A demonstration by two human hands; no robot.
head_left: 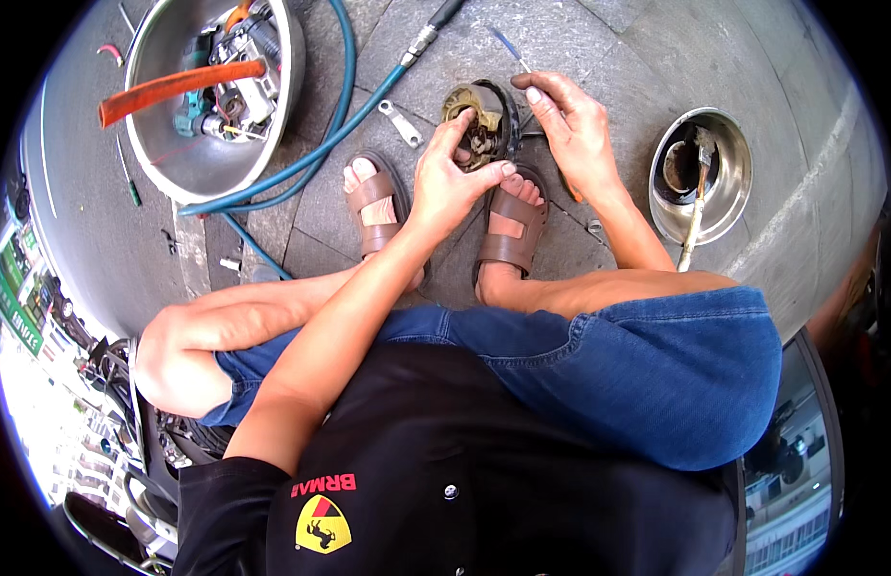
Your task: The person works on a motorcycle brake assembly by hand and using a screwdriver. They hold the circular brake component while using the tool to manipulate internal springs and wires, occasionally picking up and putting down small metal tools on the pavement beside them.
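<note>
Part [478, 97], round: left hand [445, 178] clasping edge; right hand [580, 127] narrow, hold on thin tool [506, 43] unclear. Step likely steadying; next needs firm left hold.

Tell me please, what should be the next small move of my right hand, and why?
Probably bring the right hand to the dark rim of the round part, to steady it. Only the left hand touches that part; the right hand is beside it, apart. I cannot tell whether the right hand grips the thin tool beyond its fingertips.
</note>
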